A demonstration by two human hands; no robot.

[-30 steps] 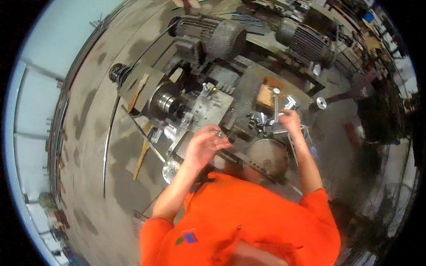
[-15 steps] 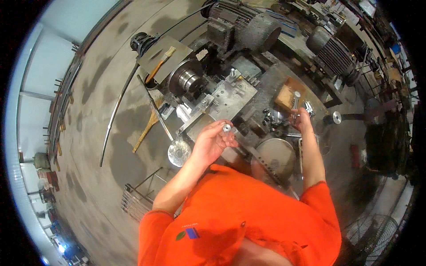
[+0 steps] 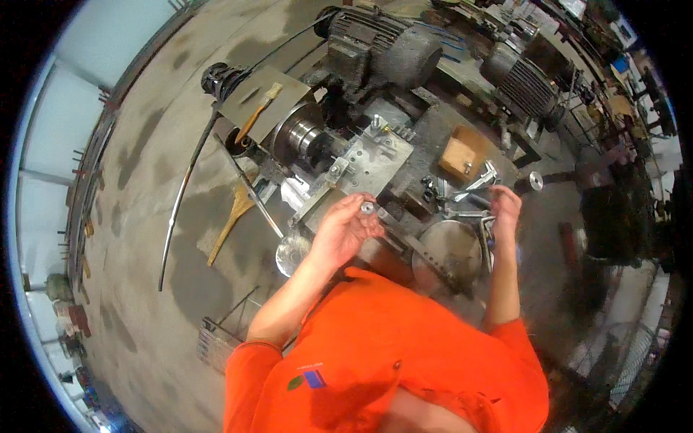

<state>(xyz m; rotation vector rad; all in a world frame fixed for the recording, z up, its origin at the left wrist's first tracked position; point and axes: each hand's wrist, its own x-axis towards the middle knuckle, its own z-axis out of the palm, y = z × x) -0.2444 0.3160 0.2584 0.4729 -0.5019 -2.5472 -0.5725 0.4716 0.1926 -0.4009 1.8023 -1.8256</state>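
My left hand (image 3: pixel 345 229) is closed around a small shiny metal part (image 3: pixel 367 208) with a hole in its end face, pinched near the fingertips. It is above the near end of the lathe's flat tool slide (image 3: pixel 375 162). My right hand (image 3: pixel 506 207) hovers on the right with its fingers loosely bent and apart, and nothing shows between them. Just beyond its fingertips lies a caliper (image 3: pixel 488 175), close to a wooden box (image 3: pixel 453 154). A small metal piece (image 3: pixel 468 168) shows inside that box.
The lathe chuck (image 3: pixel 303 136) is beyond my left hand, with a brush (image 3: pixel 260 112) on the cover beside it. A large motor (image 3: pixel 382 47) stands at the back. Wrenches (image 3: pixel 465 213) and a round metal disc (image 3: pixel 447 249) are near my right forearm. A broom (image 3: pixel 234 216) is at left.
My right hand has drawn back from the wooden box toward me and to the right. The shiny piece at its fingers no longer shows there. My left hand stays nearly still with its part.
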